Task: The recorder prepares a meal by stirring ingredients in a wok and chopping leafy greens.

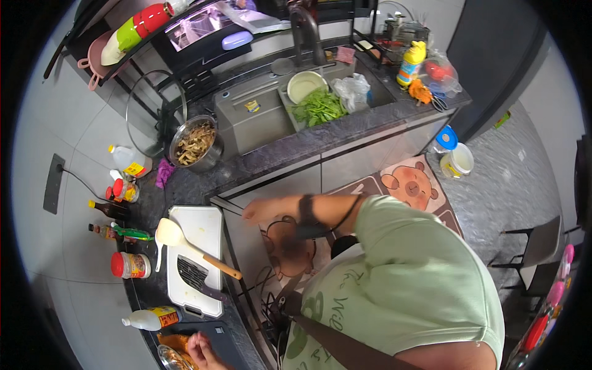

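Observation:
My left hand (202,350) is at the bottom edge with its fingers curled, beside an orange cloth (172,342) and a bowl of food (175,358) cut off by the frame. Whether it grips either one is unclear. Blurred, my right hand (255,212) hangs in front of the counter edge; nothing shows in it, but its fingers are indistinct. Between the hands, a white cutting board (210,240) lies on the dark counter. Across it rest a cream spatula with a wooden handle (203,252) and a dark-bladed kitchen knife (192,273).
Bottles and red-lidded jars (131,265) line the wall. A metal pot of brown, dried-looking food strips (196,143) stands in the corner by the sink (256,127). Leafy greens (320,107) and a plastic bag (352,91) sit in the sink. A bear-patterned mat (411,182) covers the floor.

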A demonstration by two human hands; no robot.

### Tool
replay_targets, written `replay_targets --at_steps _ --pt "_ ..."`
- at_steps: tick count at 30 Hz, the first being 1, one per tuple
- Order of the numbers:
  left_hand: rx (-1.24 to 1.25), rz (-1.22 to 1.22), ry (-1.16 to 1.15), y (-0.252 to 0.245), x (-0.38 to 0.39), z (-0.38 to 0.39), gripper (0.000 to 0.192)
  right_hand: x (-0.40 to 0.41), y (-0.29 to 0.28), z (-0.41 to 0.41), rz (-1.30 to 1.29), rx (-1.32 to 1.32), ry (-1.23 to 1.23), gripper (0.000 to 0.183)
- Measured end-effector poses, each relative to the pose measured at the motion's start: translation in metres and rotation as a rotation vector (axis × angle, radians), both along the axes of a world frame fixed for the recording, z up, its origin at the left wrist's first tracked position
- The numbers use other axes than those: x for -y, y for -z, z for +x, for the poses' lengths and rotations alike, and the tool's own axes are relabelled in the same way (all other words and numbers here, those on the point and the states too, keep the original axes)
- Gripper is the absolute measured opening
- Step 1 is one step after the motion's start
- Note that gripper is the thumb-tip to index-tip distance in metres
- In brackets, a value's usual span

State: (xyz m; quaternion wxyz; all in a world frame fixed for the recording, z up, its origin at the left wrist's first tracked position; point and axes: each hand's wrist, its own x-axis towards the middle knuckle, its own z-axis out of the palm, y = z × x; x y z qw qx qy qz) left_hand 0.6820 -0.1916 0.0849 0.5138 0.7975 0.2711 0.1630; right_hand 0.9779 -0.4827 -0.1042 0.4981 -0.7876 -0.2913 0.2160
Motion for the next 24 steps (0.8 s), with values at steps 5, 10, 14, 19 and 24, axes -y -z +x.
replay_targets --at_steps 5,10,14,19,24 --pt "0.229 -0.324 0.183 0.016 0.031 0.097 0.019 0.132 -0.042 0.021 0.034 -0.371 0.246 0.038" --pt "0.271 -0.353 0.247 0.004 0.079 0.178 0.014 0.200 -0.027 0.061 0.066 -0.422 0.258 0.035" --pt "0.242 -0.357 0.214 0.007 0.132 0.220 0.019 0.256 -0.031 0.093 0.025 -0.218 0.365 0.034" --pt "0.157 -0.426 0.338 0.021 0.194 0.270 0.023 0.367 0.026 0.144 -0.678 0.238 0.635 0.055" --pt "0.037 -0.360 0.310 0.023 0.242 0.295 0.015 0.397 0.058 0.184 -0.880 -0.145 0.240 0.070"
